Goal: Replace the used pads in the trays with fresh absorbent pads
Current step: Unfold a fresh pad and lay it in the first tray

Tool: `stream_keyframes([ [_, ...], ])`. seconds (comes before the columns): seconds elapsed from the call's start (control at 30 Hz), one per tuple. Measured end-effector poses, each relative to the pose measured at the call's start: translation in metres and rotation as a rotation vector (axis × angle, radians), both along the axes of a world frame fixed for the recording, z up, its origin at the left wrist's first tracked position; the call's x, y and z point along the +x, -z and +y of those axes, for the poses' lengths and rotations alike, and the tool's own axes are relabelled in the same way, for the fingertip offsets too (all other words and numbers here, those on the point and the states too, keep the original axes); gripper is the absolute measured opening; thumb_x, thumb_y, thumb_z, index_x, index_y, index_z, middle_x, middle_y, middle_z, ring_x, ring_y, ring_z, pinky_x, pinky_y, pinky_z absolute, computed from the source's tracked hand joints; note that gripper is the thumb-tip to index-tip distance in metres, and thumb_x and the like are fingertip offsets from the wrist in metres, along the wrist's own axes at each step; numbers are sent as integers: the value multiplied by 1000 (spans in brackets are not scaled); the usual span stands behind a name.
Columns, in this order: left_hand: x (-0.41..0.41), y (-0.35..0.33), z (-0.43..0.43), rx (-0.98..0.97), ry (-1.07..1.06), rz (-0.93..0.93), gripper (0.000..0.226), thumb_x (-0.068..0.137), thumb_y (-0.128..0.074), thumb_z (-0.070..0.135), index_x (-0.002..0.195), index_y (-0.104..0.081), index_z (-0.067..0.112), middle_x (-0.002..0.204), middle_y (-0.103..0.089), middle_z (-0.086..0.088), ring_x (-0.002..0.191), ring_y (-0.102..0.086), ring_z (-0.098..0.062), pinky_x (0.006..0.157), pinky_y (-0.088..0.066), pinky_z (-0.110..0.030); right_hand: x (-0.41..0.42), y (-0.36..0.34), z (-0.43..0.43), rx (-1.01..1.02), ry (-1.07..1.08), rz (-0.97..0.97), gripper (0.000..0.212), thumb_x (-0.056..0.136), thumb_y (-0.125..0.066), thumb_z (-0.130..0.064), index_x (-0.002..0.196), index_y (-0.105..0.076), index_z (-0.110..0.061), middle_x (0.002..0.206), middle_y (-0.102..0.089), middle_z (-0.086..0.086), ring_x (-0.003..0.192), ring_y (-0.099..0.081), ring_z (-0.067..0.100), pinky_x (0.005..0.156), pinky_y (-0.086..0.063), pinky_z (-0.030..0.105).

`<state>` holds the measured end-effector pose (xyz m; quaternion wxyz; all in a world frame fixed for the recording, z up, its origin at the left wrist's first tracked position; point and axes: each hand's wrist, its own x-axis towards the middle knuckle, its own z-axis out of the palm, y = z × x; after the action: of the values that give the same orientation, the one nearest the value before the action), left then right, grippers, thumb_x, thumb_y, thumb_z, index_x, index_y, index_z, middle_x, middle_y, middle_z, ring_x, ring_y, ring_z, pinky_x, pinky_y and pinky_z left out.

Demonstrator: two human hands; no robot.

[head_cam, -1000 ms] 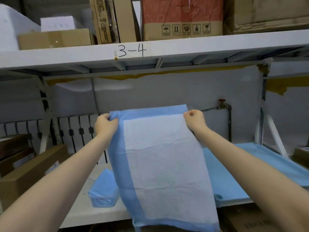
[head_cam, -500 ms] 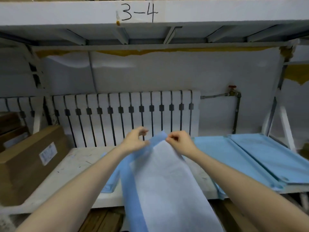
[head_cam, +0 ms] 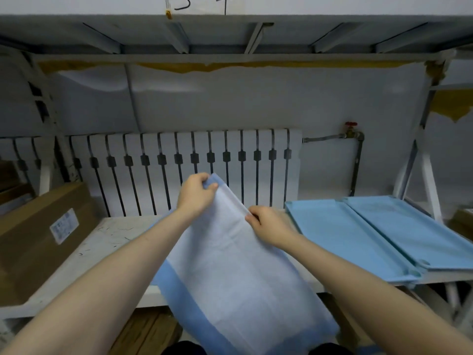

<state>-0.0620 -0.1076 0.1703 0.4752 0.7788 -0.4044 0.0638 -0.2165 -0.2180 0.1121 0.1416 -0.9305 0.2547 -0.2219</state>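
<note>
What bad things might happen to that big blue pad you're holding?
1. Both hands, left and right, pinch only the pad's top edge, so a weak grip might let it slip.
2. Its bottom hangs below the shelf edge, so it might brush the floor and get dirty.
3. It looks floppy and might go into a tray creased.

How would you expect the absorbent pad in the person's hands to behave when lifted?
Probably floppy: the absorbent pad hangs and creases below the left hand and right hand. Likely light, since pinches at its top edge hold it. It looks thin, so it may fold over itself.
</note>
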Motion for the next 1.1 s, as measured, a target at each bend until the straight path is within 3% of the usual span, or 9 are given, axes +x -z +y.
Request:
stream_keyframes([
  [0.13,0,-9,11,-116,-136,73,8,95,-51,17,91,-55,12,83,-56,-3,80,-53,-23,68,-39,-29,-5,22,-5,69,18,104,36,95,-43,-30,61,-39,-21,60,-45,-6,66,-49,23,61,-39,34],
  [0.23,2,-10,23,-121,-222,37,17,96,-48,19,107,-59,10,103,-62,-7,93,-58,-27,72,-43,-33,-16,34,-9,67,36,153,37,97,-42,-31,61,-38,-22,64,-48,-2,67,-49,23,58,-37,32],
  [0.37,14,-18,41,-144,-338,29,18,96,-47,19,109,-58,11,109,-62,-8,95,-57,-28,79,-49,-39,-38,41,-17,24,77,186,31,98,-41,-31,76,-54,-14,82,-61,7,77,-56,26,63,-41,33],
  [0.57,27,-17,67,-124,-452,54,25,98,-45,19,120,-54,10,116,-61,-12,102,-58,-32,85,-47,-42,-68,56,-29,-53,126,285,24,97,-41,-31,88,-60,-18,95,-65,4,88,-59,25,68,-43,31],
  [0.7,25,-10,76,-118,-496,75,23,98,-45,18,116,-55,9,114,-61,-13,101,-57,-33,82,-46,-41,-85,70,-38,-70,165,407,20,99,-37,-28,91,-54,-19,100,-63,5,82,-53,22,68,-40,30],
  [0.83,19,-10,81,-138,-459,86,30,98,-45,18,126,-53,11,125,-59,-11,114,-54,-33,96,-42,-44,-91,76,-41,-25,189,574,9,93,-42,-23,90,-50,-20,95,-56,0,85,-54,20,71,-42,29],
  [0.9,20,-12,79,-137,-341,4,18,96,-48,17,109,-59,15,110,-63,-7,106,-56,-31,94,-44,-44,-84,67,-39,27,185,490,8,92,-47,-24,99,-50,-21,98,-56,-1,92,-57,21,74,-44,30],
  [0.97,16,-15,72,-106,-191,-88,5,94,-51,16,92,-56,16,92,-59,1,92,-56,-23,81,-44,-36,-70,49,-30,92,126,279,25,91,-53,-29,114,-50,-19,101,-55,-4,93,-55,17,80,-44,29],
  [1.1,-9,-22,59,2,121,-224,16,92,-56,16,78,-53,8,68,-45,4,66,-41,-13,60,-32,-26,-27,0,19,245,-163,-77,60,87,-62,-40,137,-39,-16,120,-42,-15,114,-46,6,99,-41,27],
])
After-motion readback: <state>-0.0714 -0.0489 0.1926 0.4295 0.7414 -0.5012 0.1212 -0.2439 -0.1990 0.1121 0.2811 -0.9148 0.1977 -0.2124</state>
